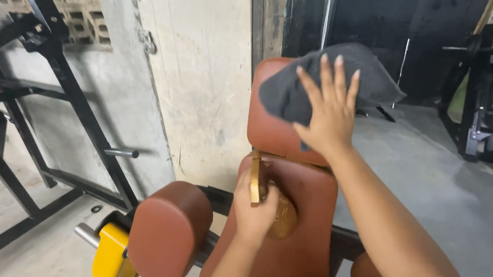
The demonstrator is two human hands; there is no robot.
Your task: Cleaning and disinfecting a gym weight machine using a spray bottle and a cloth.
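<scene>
My right hand [329,114] lies flat, fingers spread, on a dark grey cloth [289,91] pressed against the upper brown padded backrest [269,134] of a gym machine. Part of the cloth hangs off to the right of the pad. My left hand [256,208] grips a gold-coloured bracket [255,180] at the left side of the lower brown back pad [306,208], just under the seam between the two pads.
A round brown side pad [170,232] with a yellow part [109,255] sits at lower left. A black steel rack [59,109] stands at left against a concrete wall [198,73]. Another black machine [481,104] is at right on the grey floor [440,190].
</scene>
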